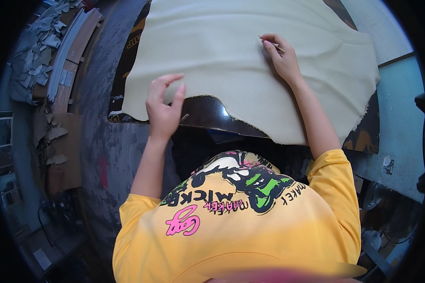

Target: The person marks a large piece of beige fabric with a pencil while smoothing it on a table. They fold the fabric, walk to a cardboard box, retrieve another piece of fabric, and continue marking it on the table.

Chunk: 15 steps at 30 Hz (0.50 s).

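Observation:
A large cream sheet with an uneven outline, seemingly a leather hide, is spread over a dark table. My right hand is above the hide's middle right, its fingers pinched round a thin pen-like stick. The tip of the stick points to the far left; whether it touches the hide I cannot tell. Close to the hide's near left edge, my left hand hovers with thumb and forefinger apart, holding nothing.
Grey scraps hang in a heap at the far left, beside long stacked boards. A brown cardboard sheet stands below them. Along the right side runs a pale blue-green surface. The hide's near edge curves inward, baring the glossy tabletop.

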Available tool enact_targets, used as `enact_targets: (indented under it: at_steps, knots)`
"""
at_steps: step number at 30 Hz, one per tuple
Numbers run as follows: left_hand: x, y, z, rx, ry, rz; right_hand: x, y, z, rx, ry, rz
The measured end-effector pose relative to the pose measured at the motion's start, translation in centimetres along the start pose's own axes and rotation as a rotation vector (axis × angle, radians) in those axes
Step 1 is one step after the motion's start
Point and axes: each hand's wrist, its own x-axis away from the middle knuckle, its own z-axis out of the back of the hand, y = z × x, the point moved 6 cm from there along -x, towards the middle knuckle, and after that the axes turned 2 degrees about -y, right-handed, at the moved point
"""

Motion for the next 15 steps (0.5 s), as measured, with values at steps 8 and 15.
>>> enact_targets:
  at_steps: [8,15]
  knots:
    - [-15.0,-20.3,5.3,0.070,0.147,0.207,-0.1,0.5,0.8,-0.005,0.069,-0.133]
    - [-15.4,-26.6,4.2,0.165,0.101,0.319,3.5,-5.8,-8.1,-0.312,-0.204,-0.148]
